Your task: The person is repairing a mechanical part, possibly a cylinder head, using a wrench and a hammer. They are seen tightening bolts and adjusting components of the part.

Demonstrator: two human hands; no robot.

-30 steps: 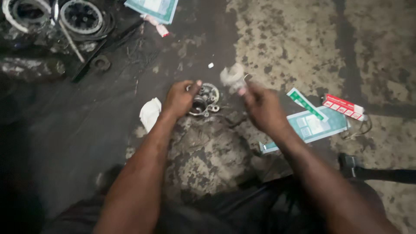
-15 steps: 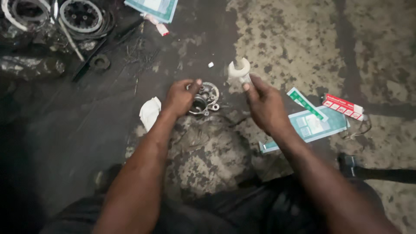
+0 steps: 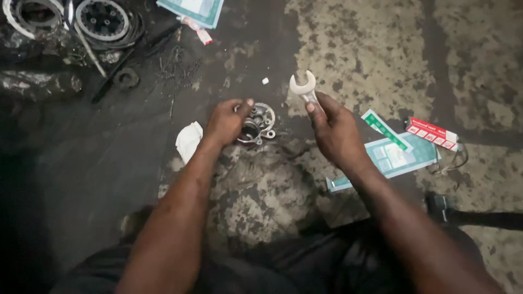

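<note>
- The left hand (image 3: 227, 121) covers part of a small round metal part (image 3: 258, 124) that sits on the floor; its fingers curl over the part's near rim and grip it, so that side is hidden.
- The right hand (image 3: 333, 130) is clamped on the handle of a silver open-ended wrench (image 3: 303, 88). Only the forked head and a short neck show above the thumb; the rest is buried in the fist.
- The wrench head is held up just beside the metal part, not touching it.
- A crumpled white rag (image 3: 189, 140) lies near the left wrist.
- Flat teal packets (image 3: 403, 158) and a small red and white box (image 3: 433, 133) lie to the right; a cut-off teal packet (image 3: 193, 9) sits at the top edge.
- Ringed metal discs (image 3: 102, 19) at top left fade into dark clutter that is hard to read.
- The floor (image 3: 381, 49) is rough concrete, oil-black on the left, mottled and pale on the right.
- A dark object (image 3: 474, 216) runs out of frame on the right edge; what it is cannot be made out.
</note>
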